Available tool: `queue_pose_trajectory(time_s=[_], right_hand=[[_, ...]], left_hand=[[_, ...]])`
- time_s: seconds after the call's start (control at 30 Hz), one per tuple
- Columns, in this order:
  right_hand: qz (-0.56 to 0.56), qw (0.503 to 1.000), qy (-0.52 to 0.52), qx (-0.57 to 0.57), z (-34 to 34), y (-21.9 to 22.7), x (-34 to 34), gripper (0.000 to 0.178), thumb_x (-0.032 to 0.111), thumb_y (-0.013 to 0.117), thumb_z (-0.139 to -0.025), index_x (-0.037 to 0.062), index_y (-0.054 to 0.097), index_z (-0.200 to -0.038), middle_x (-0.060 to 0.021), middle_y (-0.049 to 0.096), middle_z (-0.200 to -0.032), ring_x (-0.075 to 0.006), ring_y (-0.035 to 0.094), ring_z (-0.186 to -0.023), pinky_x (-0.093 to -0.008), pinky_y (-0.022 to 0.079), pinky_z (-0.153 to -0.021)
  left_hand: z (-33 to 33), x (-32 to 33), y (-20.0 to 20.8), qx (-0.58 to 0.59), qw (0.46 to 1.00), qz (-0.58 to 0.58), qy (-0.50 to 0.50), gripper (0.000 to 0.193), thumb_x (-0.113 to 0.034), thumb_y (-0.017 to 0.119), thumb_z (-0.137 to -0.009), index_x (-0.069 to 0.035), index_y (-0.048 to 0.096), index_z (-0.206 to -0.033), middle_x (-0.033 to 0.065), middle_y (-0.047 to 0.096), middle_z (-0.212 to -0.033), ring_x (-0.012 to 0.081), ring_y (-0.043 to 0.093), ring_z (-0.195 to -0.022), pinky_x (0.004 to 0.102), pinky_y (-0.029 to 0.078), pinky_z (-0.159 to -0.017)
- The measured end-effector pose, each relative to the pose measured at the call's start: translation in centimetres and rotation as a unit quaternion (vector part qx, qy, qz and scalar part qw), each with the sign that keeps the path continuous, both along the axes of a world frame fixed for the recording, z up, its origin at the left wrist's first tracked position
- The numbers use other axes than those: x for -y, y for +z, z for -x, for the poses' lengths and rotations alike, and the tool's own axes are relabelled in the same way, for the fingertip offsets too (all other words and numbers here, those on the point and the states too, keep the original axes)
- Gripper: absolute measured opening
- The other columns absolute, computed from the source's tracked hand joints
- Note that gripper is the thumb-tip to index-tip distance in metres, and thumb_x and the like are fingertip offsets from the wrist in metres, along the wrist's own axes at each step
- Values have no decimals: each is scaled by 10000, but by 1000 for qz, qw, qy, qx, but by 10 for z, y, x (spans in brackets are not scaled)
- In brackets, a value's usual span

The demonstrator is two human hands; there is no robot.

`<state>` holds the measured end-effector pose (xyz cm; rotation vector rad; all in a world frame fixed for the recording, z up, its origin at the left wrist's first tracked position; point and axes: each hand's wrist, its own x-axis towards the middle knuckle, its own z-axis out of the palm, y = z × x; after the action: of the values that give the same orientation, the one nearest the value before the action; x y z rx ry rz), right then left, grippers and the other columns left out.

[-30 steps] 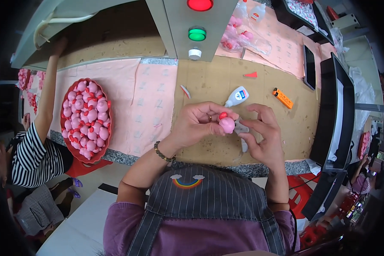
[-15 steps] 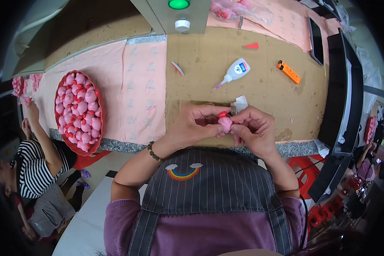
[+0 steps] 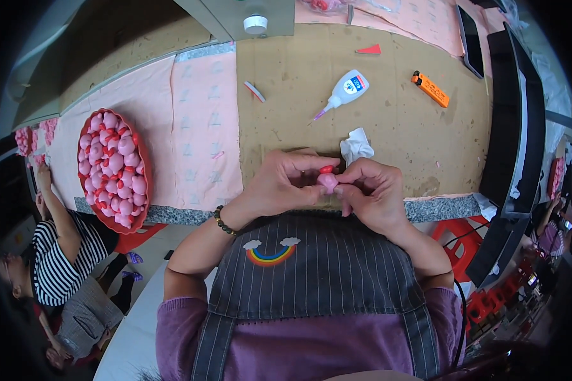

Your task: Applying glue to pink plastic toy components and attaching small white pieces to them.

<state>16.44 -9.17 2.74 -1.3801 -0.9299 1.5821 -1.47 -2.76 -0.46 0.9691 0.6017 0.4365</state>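
Observation:
Between my two hands, close to the table's front edge, is a small pink rounded figure [image 3: 328,181] with a red oval piece on top. My left hand [image 3: 285,181] grips it from the left, thumb and fingers closed around it. From the other side my right hand [image 3: 372,190] pinches it with thumb and forefinger. Just beyond my fingers lies a crumpled white tissue [image 3: 356,145]. Farther off, a white glue bottle [image 3: 348,89] rests on its side, its thin purple nozzle pointing toward me.
A red scalloped tray [image 3: 148,190] full of pink-and-red figures stands at left on pink cloth [image 3: 203,127]. Brown cardboard [image 3: 273,76] carries an orange lighter [image 3: 430,89], a red triangular piece [image 3: 368,49] and a small strip [image 3: 254,92]. Black equipment [image 3: 511,127] borders the right. Another person [image 3: 70,260] sits left.
The view has shifted slightly, so the table things sit a little differently in it. Both hands still hold the pink figure, turned slightly, and more of the tissue shows.

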Motion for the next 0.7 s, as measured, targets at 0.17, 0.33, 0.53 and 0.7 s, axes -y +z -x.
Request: queue_pose_trajectory(time_s=[0.17, 0.33, 0.53, 0.7], right_hand=[[1, 1000, 3, 16, 1, 1, -1, 109, -146, 542, -786, -48, 581, -815, -81, 606, -727, -71, 553, -515, -200, 439, -414], [-5, 1000, 5, 13, 0, 1, -1, 112, -147, 538, -786, -49, 583, -815, -80, 607, -730, -71, 555, -519, -197, 439, -418], [-1, 1000, 8, 19, 0, 1, -1, 115, -150, 537, -784, -51, 586, -819, -76, 602, -725, -70, 552, -516, -194, 437, -418], [-7, 1000, 3, 16, 0, 0, -1, 112, -149, 538, -783, -54, 586, -817, -73, 597, -715, -68, 549, -514, -194, 436, -418]], left_hand=[[1, 0, -4, -3, 1000, -18, -5, 362, -17, 658, -800, 36, 573, -1147, 33, 583, -962, 80, 561, -902, 229, 468, -778], [1, 0, -4, 6, 1000, -18, 1, 363, -9, 652, -801, 34, 571, -1152, 33, 582, -966, 77, 559, -899, 227, 466, -776], [1, 0, -4, 3, 1000, -16, -4, 363, -2, 647, -800, 34, 570, -1153, 36, 584, -974, 80, 560, -906, 227, 464, -786], [2, -1, -4, -7, 999, -33, -15, 369, 16, 640, -796, 36, 567, -1156, 39, 586, -975, 90, 561, -922, 237, 460, -807]])
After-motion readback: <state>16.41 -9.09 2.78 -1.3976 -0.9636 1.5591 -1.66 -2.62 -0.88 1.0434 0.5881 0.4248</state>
